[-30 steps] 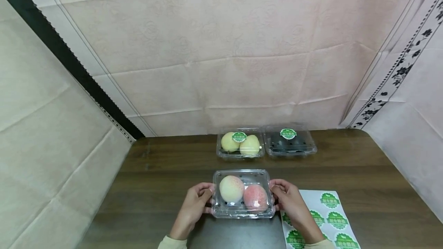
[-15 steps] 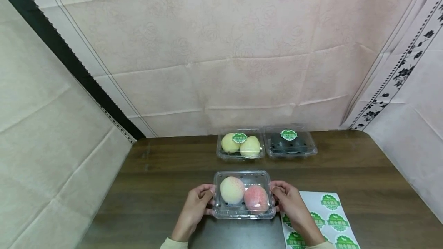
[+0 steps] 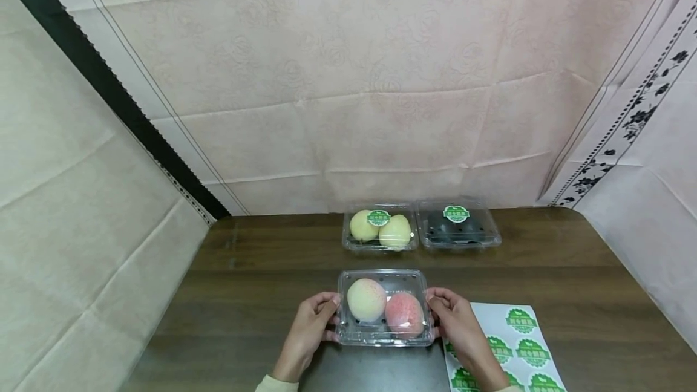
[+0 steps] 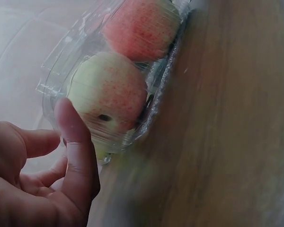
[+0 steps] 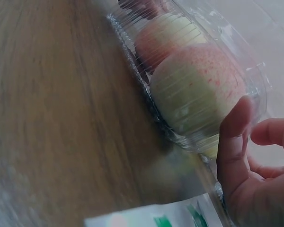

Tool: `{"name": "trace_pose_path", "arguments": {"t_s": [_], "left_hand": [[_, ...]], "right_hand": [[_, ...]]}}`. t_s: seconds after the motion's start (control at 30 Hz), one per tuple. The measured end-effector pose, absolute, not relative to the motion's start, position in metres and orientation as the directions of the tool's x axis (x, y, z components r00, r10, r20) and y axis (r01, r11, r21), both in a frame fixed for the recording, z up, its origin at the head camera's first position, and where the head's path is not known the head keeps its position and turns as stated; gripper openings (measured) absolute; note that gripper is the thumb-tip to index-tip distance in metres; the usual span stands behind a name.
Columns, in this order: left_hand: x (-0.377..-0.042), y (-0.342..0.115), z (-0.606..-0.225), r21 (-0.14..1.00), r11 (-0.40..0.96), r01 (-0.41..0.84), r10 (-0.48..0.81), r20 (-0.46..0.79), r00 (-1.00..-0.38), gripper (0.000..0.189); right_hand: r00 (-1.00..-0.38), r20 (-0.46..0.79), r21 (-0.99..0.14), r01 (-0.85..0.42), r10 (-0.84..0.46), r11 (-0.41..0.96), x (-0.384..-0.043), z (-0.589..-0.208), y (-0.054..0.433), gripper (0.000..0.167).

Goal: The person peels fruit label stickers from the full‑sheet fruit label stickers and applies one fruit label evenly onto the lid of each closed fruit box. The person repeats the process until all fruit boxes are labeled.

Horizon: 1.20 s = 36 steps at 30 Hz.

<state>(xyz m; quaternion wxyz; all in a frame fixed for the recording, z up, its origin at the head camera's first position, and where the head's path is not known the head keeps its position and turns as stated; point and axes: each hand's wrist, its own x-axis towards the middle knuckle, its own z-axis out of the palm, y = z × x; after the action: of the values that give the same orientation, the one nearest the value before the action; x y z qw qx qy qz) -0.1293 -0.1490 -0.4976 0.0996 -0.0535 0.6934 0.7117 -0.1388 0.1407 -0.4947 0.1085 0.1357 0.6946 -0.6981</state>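
Observation:
Two peaches, one pale [image 3: 367, 300] and one pinker [image 3: 405, 314], lie inside a clear plastic clamshell box [image 3: 383, 340] with its lid down. My left hand [image 3: 307, 331] pinches the box's left edge between thumb and fingers. On the opposite edge, my right hand [image 3: 460, 328] grips the rim in the same way. The left wrist view shows the thumb of the left hand [image 4: 52, 175] against the box wall, with a peach [image 4: 109, 90] just behind the plastic. From the right wrist, the right hand [image 5: 255, 175] has its thumb at the box corner near a peach [image 5: 199, 90].
Behind stand two more clear boxes, one with pale fruit [image 3: 395, 231] and one with dark contents [image 3: 457, 228], each bearing a green label. A sheet of green stickers [image 3: 532, 352] lies beneath the right forearm. A dark grey panel [image 3: 381, 371] lies in front of the held box.

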Motion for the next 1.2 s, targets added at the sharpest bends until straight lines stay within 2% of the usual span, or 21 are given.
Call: {"name": "trace_pose_path", "arguments": {"t_s": [0.53, 1.2], "left_hand": [[-0.132, -0.142, -0.501, 0.981, -0.014, -0.193, 0.016, -0.193, -0.981, 0.035], [-0.142, -0.133, -0.502, 0.984, -0.027, -0.177, -0.057, -0.179, -0.982, 0.028]], "right_hand": [[-0.937, -0.341, -0.936, 0.345, 0.076, 0.062, -0.143, -0.494, 0.139, 0.034], [-0.967, -0.245, -0.959, 0.252, 0.07, 0.129, -0.151, -0.494, 0.138, 0.032]]}}
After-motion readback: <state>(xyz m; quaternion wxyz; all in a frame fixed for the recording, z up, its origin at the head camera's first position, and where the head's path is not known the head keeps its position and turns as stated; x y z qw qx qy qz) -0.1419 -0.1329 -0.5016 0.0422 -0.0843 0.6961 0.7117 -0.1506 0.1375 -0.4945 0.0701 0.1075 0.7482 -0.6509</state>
